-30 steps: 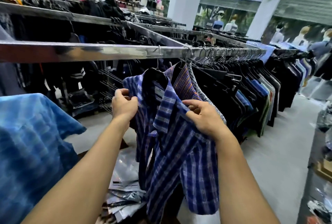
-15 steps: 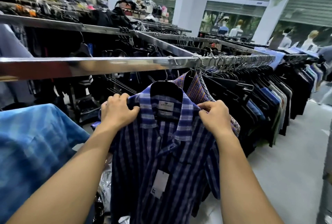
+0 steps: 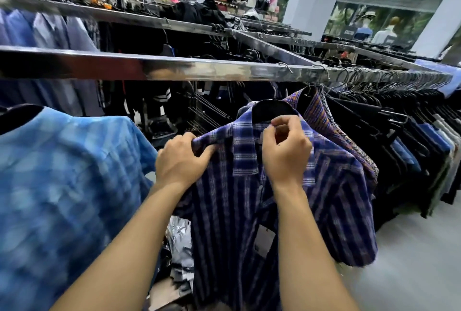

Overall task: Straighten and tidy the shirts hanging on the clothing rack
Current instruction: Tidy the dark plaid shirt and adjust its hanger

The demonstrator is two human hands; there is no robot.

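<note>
Your left hand [image 3: 180, 161] is clenched on the shoulder of the plaid shirt [image 3: 331, 186], with a fold of cloth bunched between thumb and fingers. Your right hand [image 3: 285, 152] sits at the collar [image 3: 245, 153], fingers curled in and pinching the fabric at the neck opening, just below the black hanger [image 3: 270, 108]. That hanger's hook reaches up to the shiny metal rail [image 3: 174, 67], and the shirt hangs facing you with its front spread open toward you and a white tag [image 3: 263, 239] low on the chest, beside your right forearm.

To the left, apart from the plaid shirt, hangs a light blue shirt [image 3: 62, 186], blurred in this view. Just behind the plaid one on the right is an orange-and-purple striped shirt [image 3: 319, 108], and beyond it a tight row of dark clothes [image 3: 404, 141] runs along the rail. Crinkled plastic bags [image 3: 178, 233] lie low beneath the rail, between your forearms.
</note>
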